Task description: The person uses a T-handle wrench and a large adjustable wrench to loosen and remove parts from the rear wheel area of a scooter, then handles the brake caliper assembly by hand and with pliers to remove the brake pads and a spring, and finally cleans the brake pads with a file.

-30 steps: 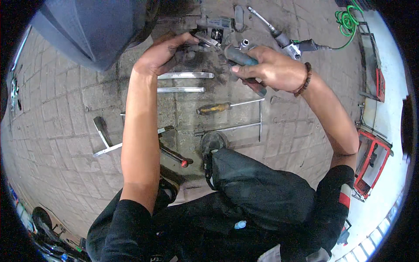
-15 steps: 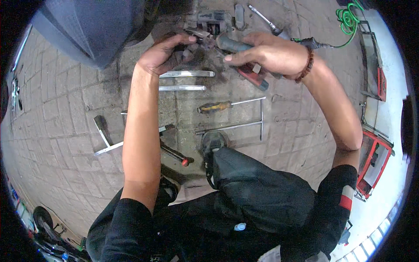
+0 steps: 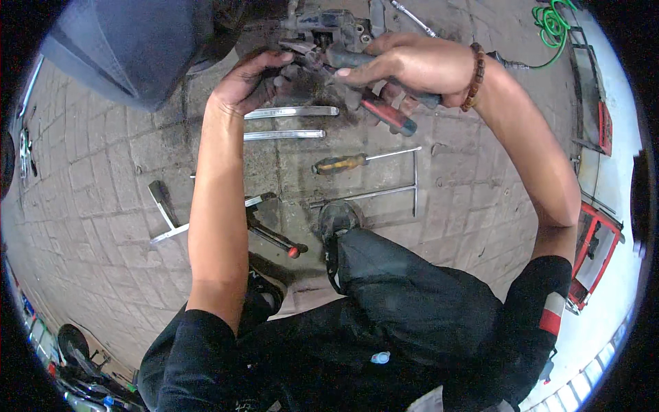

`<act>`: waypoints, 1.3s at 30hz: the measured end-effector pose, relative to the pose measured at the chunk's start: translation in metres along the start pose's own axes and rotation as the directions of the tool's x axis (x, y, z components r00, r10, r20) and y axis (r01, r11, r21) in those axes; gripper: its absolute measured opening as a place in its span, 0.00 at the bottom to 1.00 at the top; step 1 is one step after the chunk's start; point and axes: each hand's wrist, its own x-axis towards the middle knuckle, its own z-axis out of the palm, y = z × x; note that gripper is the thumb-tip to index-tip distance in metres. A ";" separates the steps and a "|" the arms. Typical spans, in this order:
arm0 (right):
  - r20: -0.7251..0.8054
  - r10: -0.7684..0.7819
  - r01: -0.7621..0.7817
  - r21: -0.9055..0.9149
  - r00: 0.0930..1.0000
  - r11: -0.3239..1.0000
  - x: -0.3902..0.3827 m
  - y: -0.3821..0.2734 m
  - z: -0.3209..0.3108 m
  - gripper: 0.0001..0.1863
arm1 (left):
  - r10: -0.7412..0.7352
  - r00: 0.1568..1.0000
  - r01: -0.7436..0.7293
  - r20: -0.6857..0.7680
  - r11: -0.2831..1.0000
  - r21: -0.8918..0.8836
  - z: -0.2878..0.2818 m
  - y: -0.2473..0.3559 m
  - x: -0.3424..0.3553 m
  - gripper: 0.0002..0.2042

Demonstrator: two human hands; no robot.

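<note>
My right hand (image 3: 419,69) is wrapped round a pair of pliers (image 3: 386,113) with red and grey-blue handles, which stand apart. The pliers' metal jaws point left, toward the fingertips of my left hand (image 3: 250,79). That hand is closed, thumb and fingers pinched together by a dark, greasy metal part (image 3: 312,69); what exactly it grips there is too dark to make out. Just beyond both hands lies a dark mechanical assembly (image 3: 326,24) with a square recess. Two flat chrome bars (image 3: 295,112) lie on the paving below my left hand.
Nearer me lie a yellow-and-black screwdriver (image 3: 341,164), a T-handle wrench (image 3: 384,194) and a red-tipped dark lever (image 3: 274,237). A dark blue-grey panel (image 3: 123,51) hangs at upper left. A green coiled hose (image 3: 551,26) and a red metal frame (image 3: 594,254) stand at right.
Both hands have shifted slightly left, and the pliers' jaws with them. My right hand has turned on the pliers, with its fingers now spread between the handles.
</note>
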 end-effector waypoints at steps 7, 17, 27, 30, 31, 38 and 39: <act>0.060 0.021 -0.022 0.022 0.998 1.000 0.002 0.001 0.000 0.19 | 0.071 0.995 -0.066 0.072 0.996 -0.065 0.002 -0.004 -0.001 0.11; 0.018 0.053 -0.054 0.065 0.998 0.996 -0.003 -0.006 0.008 0.22 | 0.098 0.961 -0.028 0.257 0.964 -0.264 0.001 -0.005 -0.003 0.11; 0.082 -0.042 0.024 0.218 0.996 0.976 -0.007 0.019 0.001 0.17 | 0.076 0.977 -0.058 0.200 0.994 -0.095 0.003 -0.007 -0.010 0.15; -0.039 0.011 0.001 0.298 0.999 0.954 -0.009 0.017 0.009 0.17 | 0.069 0.993 -0.070 0.093 0.997 0.014 0.022 -0.005 -0.015 0.14; -0.012 0.033 -0.028 0.296 0.999 0.955 -0.008 0.015 0.009 0.17 | 0.069 0.993 -0.070 0.096 0.997 0.013 0.021 -0.005 -0.014 0.14; 0.016 0.067 -0.069 0.272 0.998 0.960 -0.002 0.015 0.013 0.18 | 0.006 0.981 0.018 0.193 0.992 -0.124 0.016 0.000 -0.005 0.10; 0.019 0.066 -0.069 0.272 0.998 0.960 0.000 0.017 0.015 0.18 | -0.032 0.975 0.063 0.220 0.989 -0.137 0.015 0.003 -0.004 0.08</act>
